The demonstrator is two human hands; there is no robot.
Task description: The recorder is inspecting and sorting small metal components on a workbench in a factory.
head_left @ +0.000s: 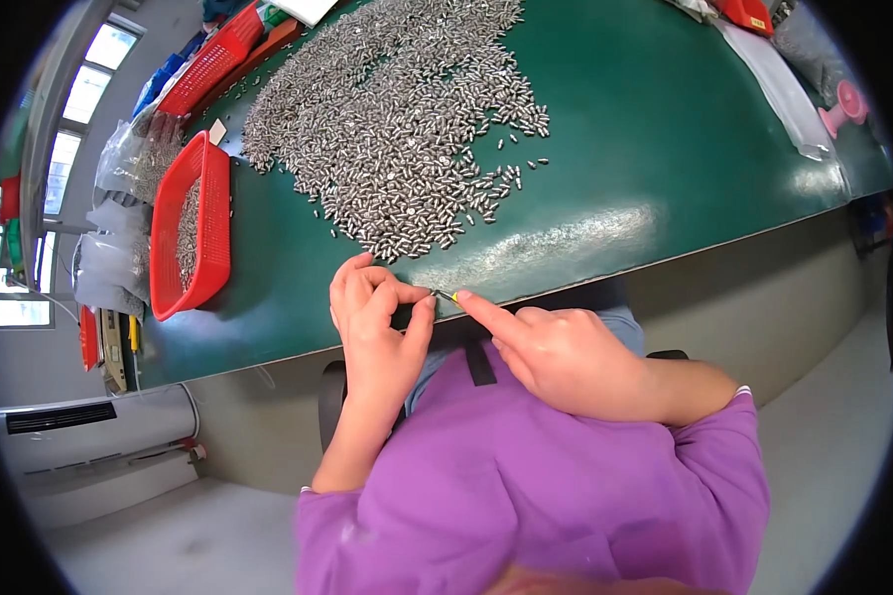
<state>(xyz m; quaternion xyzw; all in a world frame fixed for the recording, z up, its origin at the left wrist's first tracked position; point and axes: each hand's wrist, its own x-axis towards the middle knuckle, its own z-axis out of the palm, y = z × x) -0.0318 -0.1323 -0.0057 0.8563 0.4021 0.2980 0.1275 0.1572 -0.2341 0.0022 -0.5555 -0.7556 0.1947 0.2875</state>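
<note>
A green worktop [665, 149] carries a wide heap of small metal pins [407, 109], with a red basket [191, 226] at left. At the near edge, the left hand [377, 317] pinches one pin [435, 293] in closed fingers; the right hand [556, 357] touches it with its forefinger extended.

Purple top with long sleeves pushed up the forearms, pale cuff edge at each sleeve end, bare left hand [372, 322], bare right hand [556, 352], no gloves, blue trousers, black strap at the waist

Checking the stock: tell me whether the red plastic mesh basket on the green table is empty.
No. The red plastic mesh basket holds small silvery metal pieces along its inside.
</note>
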